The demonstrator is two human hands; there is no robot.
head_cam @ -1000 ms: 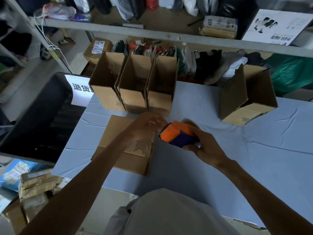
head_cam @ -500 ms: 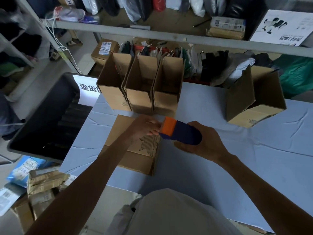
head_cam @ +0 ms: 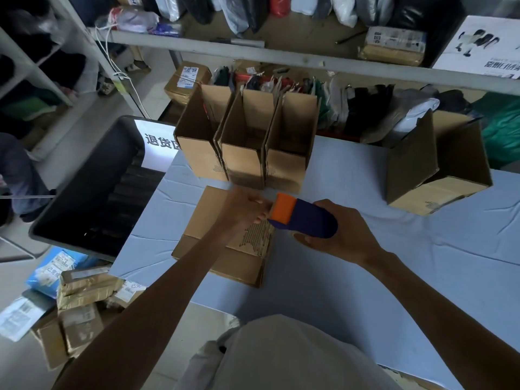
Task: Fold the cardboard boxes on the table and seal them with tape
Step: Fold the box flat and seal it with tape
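Grips with the right hand (head_cam: 346, 235) a tape dispenser (head_cam: 305, 222), fingers curled round its dark blue body; turns its orange end toward the left hand (head_cam: 246, 211), fingertips gathered against that end; cannot tell whether pinching tape there or only touching; keeps both over a flattened cardboard box (head_cam: 242, 266), lying on the blue table (head_cam: 365, 277) near its left edge, with a torn patch of bare ribs just under the dispenser; behind it, three open boxes (head_cam: 243, 167) upright in a row, side touching side; farther right, well apart, one larger open box (head_cam: 410, 164), tilted; left of the table, a black bin (head_cam: 92, 187).
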